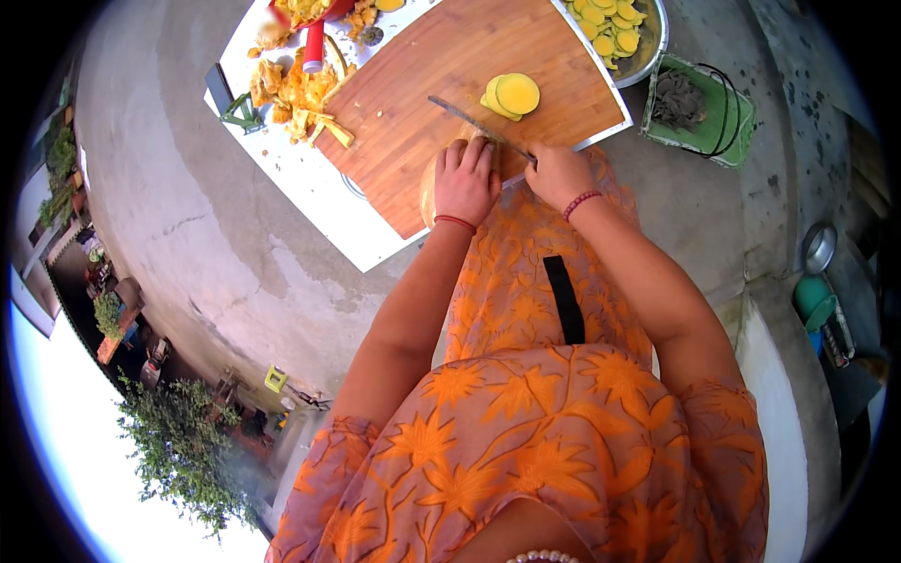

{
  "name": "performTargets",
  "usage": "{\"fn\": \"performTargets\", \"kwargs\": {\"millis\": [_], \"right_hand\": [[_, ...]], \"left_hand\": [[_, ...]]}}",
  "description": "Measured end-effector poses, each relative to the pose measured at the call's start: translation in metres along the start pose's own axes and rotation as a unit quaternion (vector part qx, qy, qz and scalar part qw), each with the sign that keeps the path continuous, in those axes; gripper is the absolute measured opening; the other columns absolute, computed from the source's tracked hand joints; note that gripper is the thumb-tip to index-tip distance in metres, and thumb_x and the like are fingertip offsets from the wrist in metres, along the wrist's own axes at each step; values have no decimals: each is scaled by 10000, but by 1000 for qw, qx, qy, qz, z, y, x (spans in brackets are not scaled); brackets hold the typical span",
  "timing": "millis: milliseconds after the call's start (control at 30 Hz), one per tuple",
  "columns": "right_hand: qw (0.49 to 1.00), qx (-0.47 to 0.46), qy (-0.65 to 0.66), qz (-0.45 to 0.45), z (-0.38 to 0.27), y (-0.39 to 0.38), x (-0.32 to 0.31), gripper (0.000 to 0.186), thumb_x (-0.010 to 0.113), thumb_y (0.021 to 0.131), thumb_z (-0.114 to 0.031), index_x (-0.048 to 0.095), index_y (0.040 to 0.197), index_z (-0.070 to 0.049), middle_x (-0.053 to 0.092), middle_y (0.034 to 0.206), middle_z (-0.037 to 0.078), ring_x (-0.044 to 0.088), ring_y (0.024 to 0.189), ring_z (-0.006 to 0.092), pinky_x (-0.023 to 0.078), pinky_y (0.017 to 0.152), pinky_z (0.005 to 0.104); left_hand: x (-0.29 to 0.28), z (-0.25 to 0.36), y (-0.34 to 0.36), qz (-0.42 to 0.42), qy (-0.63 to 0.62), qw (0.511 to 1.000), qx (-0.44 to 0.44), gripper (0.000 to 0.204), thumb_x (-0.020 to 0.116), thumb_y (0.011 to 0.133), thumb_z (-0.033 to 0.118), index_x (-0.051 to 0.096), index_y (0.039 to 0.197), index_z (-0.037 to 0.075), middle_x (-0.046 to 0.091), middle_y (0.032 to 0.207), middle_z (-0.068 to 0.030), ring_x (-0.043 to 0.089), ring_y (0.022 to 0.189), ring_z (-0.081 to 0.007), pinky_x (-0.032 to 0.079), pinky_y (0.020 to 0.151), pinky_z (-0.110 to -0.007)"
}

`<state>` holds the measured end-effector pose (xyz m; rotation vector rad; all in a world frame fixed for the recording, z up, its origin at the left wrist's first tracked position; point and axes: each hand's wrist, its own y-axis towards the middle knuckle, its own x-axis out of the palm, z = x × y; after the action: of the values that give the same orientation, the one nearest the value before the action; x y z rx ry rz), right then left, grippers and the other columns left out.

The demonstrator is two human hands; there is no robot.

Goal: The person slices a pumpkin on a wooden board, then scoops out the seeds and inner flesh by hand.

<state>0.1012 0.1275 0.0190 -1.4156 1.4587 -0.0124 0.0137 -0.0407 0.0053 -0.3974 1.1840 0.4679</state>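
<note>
On a wooden cutting board (422, 56) at the top of the view, my left hand (465, 183) grips a long, pale tan piece of produce (429, 192) at the near edge, mostly hidden under my fingers. My right hand (558, 176) is closed on the handle of a long knife (469, 120), whose blade angles up-left across the piece, just beyond my left fingertips. A few round yellow slices (514, 94) lie stacked just past the blade.
Orange peelings (277, 84) and a red-handled tool (313, 52) lie on the white surface (328, 225) at left. A metal bowl of yellow slices (657, 28) stands upper right, a green basket with dark contents (732, 131) beside it. Plants (178, 450) are far left.
</note>
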Motion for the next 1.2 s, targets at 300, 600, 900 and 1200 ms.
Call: {"fn": "performTargets", "kwargs": {"millis": [300, 600, 900, 1200], "right_hand": [[999, 37, 1, -30, -16, -32, -17, 196, 608, 869, -203, 666, 1011, -81, 719, 878, 183, 701, 845, 367, 558, 740, 497], [997, 43, 7, -60, -21, -6, -10, 241, 571, 879, -161, 668, 1084, -79, 715, 975, 209, 684, 951, 393, 550, 823, 492], [997, 39, 47, -35, -13, 60, 36, 241, 591, 903, -202, 658, 1091, -68, 707, 969, 225, 676, 916, 419, 548, 799, 510], [999, -17, 30, 12, -6, 4, 11, 195, 620, 873, -203, 668, 1003, -65, 715, 894, 202, 694, 851, 387, 555, 779, 497]], "left_hand": [[-1, 1, 4, -3, 22, 1000, 2, 242, 675, 781, 198, 700, 962, 40, 621, 1115, -101, 528, 1145, -307, 416, 1005, -447], [0, -6, 2, -7, -5, 1000, -11, 334, 674, 766, 186, 673, 1065, 36, 599, 1187, -125, 521, 1173, -357, 436, 997, -466], [-1, -2, 6, -8, -11, 1000, -26, 434, 661, 740, 170, 652, 1155, 42, 591, 1241, -88, 526, 1162, -331, 443, 1012, -451], [2, -5, 0, -4, -18, 1000, -13, 377, 687, 747, 197, 666, 1087, 36, 597, 1189, -105, 525, 1165, -348, 443, 1004, -454]]}}
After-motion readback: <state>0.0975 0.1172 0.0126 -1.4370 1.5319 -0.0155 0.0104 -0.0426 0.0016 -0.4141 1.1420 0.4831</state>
